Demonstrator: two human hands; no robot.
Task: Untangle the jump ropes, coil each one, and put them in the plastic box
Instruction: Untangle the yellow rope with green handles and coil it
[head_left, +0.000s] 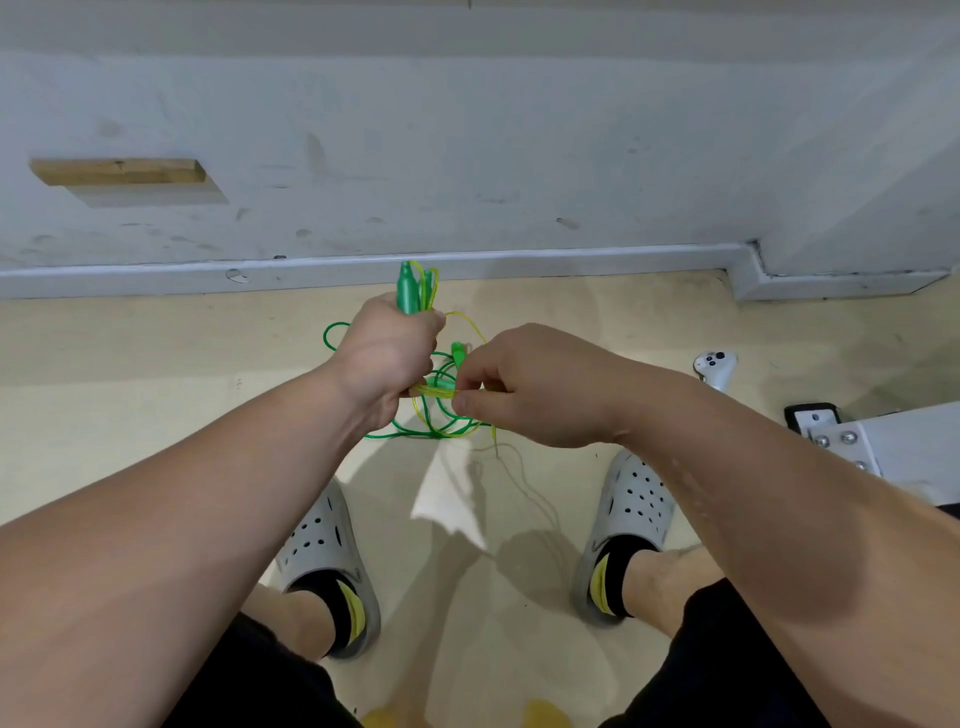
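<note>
**Surface and room.** Pale beige floor (156, 415), meeting a scuffed white wall (467, 156) at a white baseboard (519, 257) on the far side. One wooden block (119, 171) is fixed to the wall, far left. At the right are one white controller (717, 366) lying on the floor and one white metal frame (909, 441) with bolts.

**Hands.** Both forearms reach forward, and the hands are close together above the floor.
- Left hand (387, 353): closed in a fist, fingers curled round the green handles (407, 291), which stick up out of its far side.
- Right hand (524, 387): just right of the left hand, thumb and fingertips pinching a bundle of yellow cord (434, 392) stretched between the two hands.

**Jump ropes.** Held in the air between the hands.
- Two cord colours, green and yellow.
- Green cord (426, 433) hangs in several loops below and left of the hands, tangled with the yellow.
- At least two handles show in the fist.
- One further green handle (458, 353) hangs just beside the right hand.

**Feet.** Two grey clogs, left clog (322, 540) and right clog (634, 499), worn over black socks.
</note>
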